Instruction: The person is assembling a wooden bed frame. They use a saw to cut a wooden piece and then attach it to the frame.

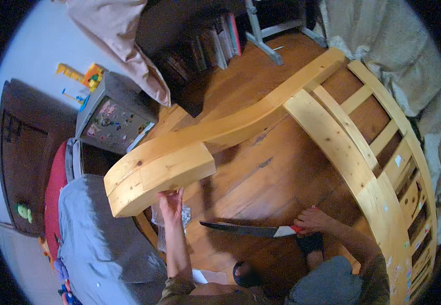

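Note:
My left hand (pixel 171 205) is raised, its fingers closed against the lower edge of a thick wooden block (pixel 167 178). The block lies along the near end of a long pale wooden beam (pixel 246 119), which runs away to the upper right. Some of the left fingertips are hidden by the wood. Lower right of it, my right hand (pixel 312 220) is wrapped around the red handle of a hand saw (pixel 248 229). The saw's dark blade points left, apart from the block and above the floor.
A slatted wooden bed frame (pixel 378 168) fills the right side. A blue-grey covered bed (pixel 103 244) lies at left, near a sticker-covered cabinet (pixel 111 122). Clear plastic (pixel 186 216) lies beside my left wrist. Books (pixel 215 46) stand at the back on the wooden floor (pixel 241 198).

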